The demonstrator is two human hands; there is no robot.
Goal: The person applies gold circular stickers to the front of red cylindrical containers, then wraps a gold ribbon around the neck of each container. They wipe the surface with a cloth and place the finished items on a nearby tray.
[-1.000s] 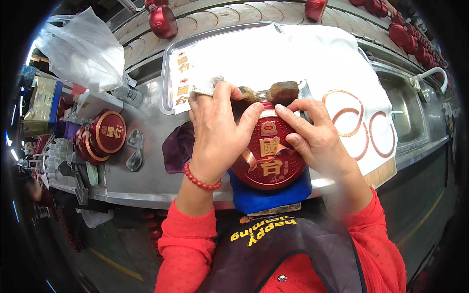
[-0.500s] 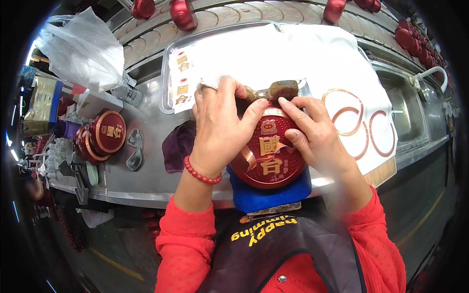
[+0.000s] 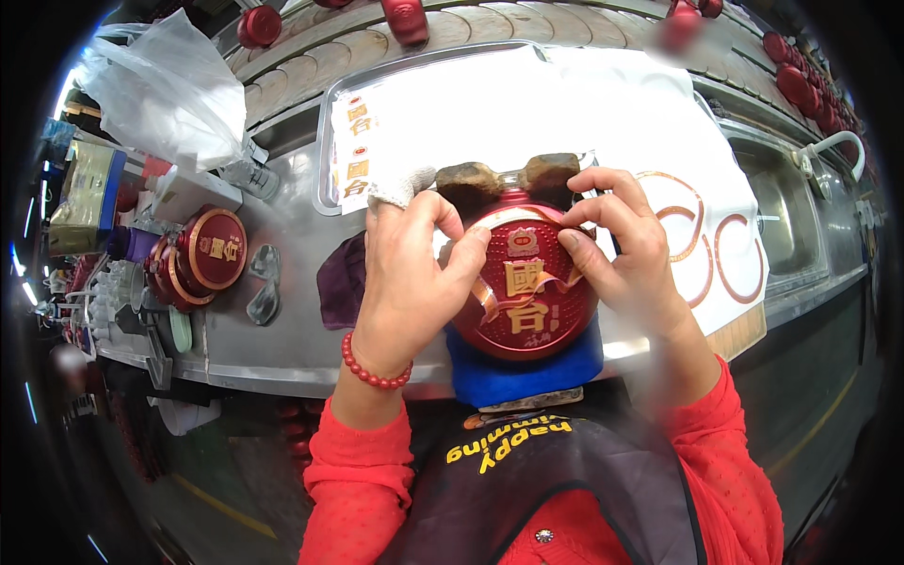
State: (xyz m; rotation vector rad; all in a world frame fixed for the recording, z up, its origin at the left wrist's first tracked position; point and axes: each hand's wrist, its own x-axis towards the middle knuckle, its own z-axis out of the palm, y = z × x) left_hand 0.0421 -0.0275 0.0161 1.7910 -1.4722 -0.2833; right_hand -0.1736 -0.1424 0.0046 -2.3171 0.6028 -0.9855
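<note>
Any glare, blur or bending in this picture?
Head view: the white sheet is blown out; blur smears the right forearm's edge and a red bottle at top right; the metal counter bends; the round red bottle looks sharper.

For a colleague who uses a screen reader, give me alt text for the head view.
A person's left hand and right hand are at the upper rim of a round red bottle, an orange strip curling loose across its face. The bottle rests on a blue cloth; orange rings lie on a white sheet to the right.
</note>
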